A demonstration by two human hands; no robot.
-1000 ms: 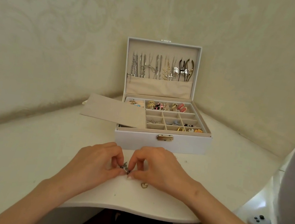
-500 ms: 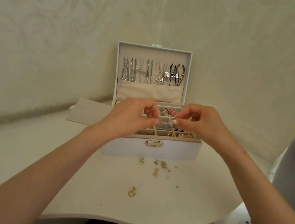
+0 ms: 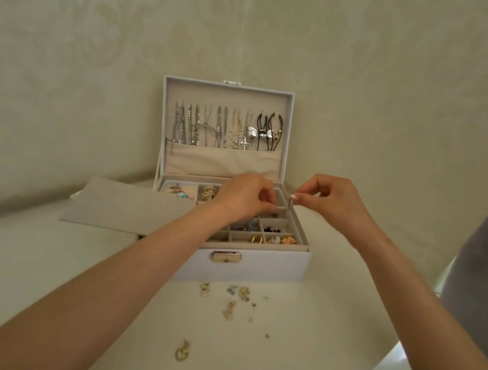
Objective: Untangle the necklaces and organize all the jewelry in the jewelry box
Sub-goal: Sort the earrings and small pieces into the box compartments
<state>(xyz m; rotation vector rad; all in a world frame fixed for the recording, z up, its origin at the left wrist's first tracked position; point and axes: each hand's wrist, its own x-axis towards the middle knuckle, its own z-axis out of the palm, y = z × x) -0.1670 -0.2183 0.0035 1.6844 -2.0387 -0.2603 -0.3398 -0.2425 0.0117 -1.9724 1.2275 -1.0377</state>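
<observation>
Nearest to us on the white worktop point(image 3: 35, 274), a gold heart pendant point(image 3: 181, 351) lies alone. A little farther, a scatter of small earrings point(image 3: 233, 297) sits just in front of the jewelry box point(image 3: 272, 265), which stands open at the far middle of the worktop. A beige panel point(image 3: 126, 209) rests across the box's left side. Over the divided tray we see the left hand point(image 3: 244, 197) with its fingers curled; we cannot tell whether it holds anything. The right hand point(image 3: 329, 196) pinches a small silvery piece point(image 3: 291, 201) between thumb and forefinger, above the tray's far right corner. Several compartments hold rings and earrings. Farthest, necklaces point(image 3: 225, 129) hang in a row inside the upright lid.
</observation>
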